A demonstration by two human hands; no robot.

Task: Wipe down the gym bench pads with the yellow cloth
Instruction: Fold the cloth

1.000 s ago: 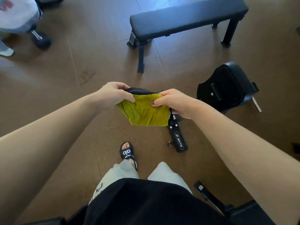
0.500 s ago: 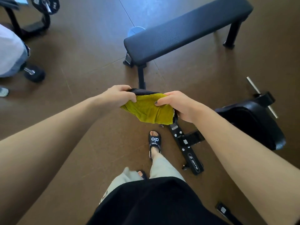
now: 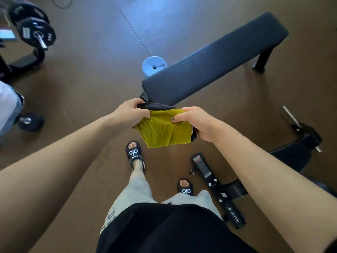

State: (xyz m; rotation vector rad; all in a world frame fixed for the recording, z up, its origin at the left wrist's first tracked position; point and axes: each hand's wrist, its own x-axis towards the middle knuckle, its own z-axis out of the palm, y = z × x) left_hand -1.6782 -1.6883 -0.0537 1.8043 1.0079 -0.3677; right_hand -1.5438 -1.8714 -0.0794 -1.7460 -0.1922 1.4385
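Observation:
The yellow cloth, dark on its far side, hangs folded between both my hands in the air. My left hand grips its upper left edge and my right hand grips its upper right edge. Just beyond the hands stands the flat gym bench, its long black pad running from near my hands up to the far right. A second black padded bench lies at the right, partly hidden behind my right arm.
A black steel base bar of the right-hand bench lies on the floor by my right foot. A pale blue round object sits behind the flat bench. Weight plates on a rack and a dumbbell stand at the left. A person's clothing shows at the left edge.
I have stepped forward, so the flat bench pad is nearer to my hands. Both hands keep the same hold on the cloth.

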